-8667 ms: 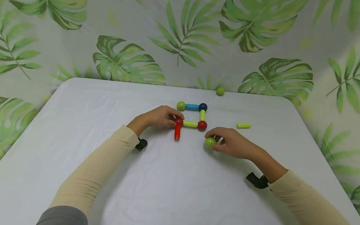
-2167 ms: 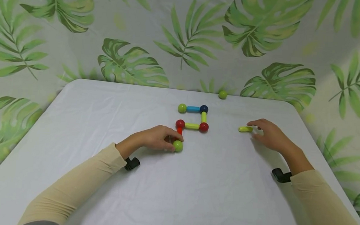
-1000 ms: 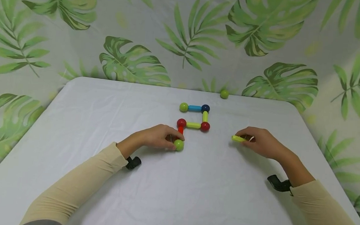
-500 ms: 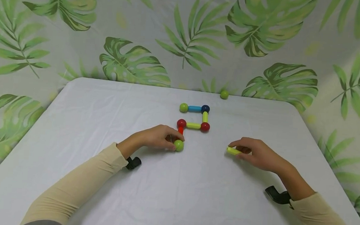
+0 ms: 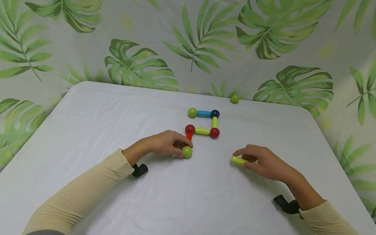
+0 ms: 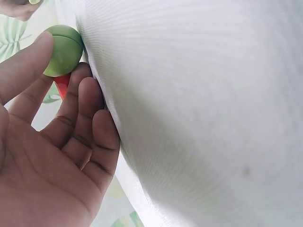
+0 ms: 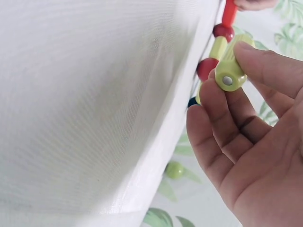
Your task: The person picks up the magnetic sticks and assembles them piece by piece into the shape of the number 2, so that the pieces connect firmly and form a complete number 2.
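Observation:
My left hand holds a green ball between thumb and fingers at the near end of a red magnetic rod. That rod joins a red ball in a bent chain lying on the table. My right hand pinches a yellow-green magnetic rod, apart from the chain and to the right of the held ball. In the right wrist view, a silver magnet shows in the end of this magnetic rod, gripped by thumb and fingertips.
The chain continues through a yellow-green rod, a second red ball, another yellow-green rod, a dark blue ball and a blue rod to a green ball. A loose green ball sits at the table's far edge.
The right hand, earlier holding the green ball, has picked up the loose yellow-green rod and brought it left and nearer. The left hand shifted from the red ball to the green ball.

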A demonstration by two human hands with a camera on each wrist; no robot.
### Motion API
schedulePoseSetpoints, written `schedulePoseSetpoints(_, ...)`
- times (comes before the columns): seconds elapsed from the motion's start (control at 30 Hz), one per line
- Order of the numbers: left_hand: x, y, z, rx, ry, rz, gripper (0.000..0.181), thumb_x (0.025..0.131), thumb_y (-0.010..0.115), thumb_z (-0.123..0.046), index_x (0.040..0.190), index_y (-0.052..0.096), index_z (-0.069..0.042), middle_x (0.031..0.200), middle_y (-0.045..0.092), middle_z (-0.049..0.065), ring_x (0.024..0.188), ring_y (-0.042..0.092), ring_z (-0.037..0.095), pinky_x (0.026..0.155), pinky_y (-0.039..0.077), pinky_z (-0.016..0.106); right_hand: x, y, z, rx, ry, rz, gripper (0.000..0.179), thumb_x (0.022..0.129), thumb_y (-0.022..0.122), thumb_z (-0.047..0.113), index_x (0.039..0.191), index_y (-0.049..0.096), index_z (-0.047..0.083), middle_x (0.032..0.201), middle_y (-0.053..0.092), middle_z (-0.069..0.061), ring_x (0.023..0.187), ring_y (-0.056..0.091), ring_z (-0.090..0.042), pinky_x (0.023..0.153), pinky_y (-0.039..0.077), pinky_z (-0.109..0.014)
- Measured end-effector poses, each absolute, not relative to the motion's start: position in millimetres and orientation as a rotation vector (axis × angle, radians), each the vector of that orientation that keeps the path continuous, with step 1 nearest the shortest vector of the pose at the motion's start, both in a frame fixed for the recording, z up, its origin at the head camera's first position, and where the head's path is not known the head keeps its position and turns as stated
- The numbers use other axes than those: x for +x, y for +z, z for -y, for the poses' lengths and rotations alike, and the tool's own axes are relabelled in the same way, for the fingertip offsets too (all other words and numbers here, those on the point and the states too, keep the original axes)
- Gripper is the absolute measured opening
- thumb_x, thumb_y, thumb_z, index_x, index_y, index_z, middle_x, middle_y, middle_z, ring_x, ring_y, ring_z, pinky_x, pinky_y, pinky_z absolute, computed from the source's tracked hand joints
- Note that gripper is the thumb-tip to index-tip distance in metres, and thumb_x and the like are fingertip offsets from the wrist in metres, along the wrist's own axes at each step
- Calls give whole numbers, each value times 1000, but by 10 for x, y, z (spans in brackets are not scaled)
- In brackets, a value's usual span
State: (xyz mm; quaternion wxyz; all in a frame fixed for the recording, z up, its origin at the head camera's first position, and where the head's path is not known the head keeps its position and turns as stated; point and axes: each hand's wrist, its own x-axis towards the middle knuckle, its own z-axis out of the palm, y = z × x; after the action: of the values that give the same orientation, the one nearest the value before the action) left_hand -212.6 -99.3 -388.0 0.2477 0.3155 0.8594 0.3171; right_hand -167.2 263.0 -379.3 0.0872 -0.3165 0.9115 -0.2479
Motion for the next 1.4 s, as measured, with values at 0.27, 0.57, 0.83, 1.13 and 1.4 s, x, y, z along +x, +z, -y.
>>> schedulePoseSetpoints(0.27,-2119,-3890,992,853,843,-2348,40,91,71,-16,131,65,-19,114,67,1,102,57,16,92,50,27,-1661,-3820,-2625,-959,-738,-2703,37,86,74,5,121,68,16,95,64,9,86,59,-2,79,55,-23)
schedulePoseSetpoints(0.57,-2101,-3881,993,846,837,-2357,40,91,71,-16,131,64,-19,114,67,1,102,57,16,92,51,27,-1677,-3795,-2566,-967,-708,-2679,37,88,72,7,124,67,18,95,63,9,89,60,-3,81,56,-24)
schedulePoseSetpoints(0.83,-2099,-3880,992,870,837,-2366,40,92,70,-16,131,64,-18,115,67,1,102,58,15,92,51,27,-1715,-3773,-2497,-1014,-702,-2674,37,89,71,6,124,67,17,96,63,10,90,62,-5,82,57,-27)
schedulePoseSetpoints(1.13,-2107,-3885,995,894,826,-2383,40,92,70,-17,131,64,-19,112,67,1,99,58,15,89,51,25,-1784,-3766,-2299,-975,-643,-2627,35,90,71,10,124,68,20,96,62,9,87,56,-6,80,53,-25)
schedulePoseSetpoints(1.4,-2099,-3876,988,898,835,-2374,41,92,69,-16,133,63,-18,113,66,1,101,57,16,91,50,26,-1847,-3771,-2091,-1066,-582,-2600,32,91,71,12,122,69,19,99,64,7,83,52,-7,76,50,-23)
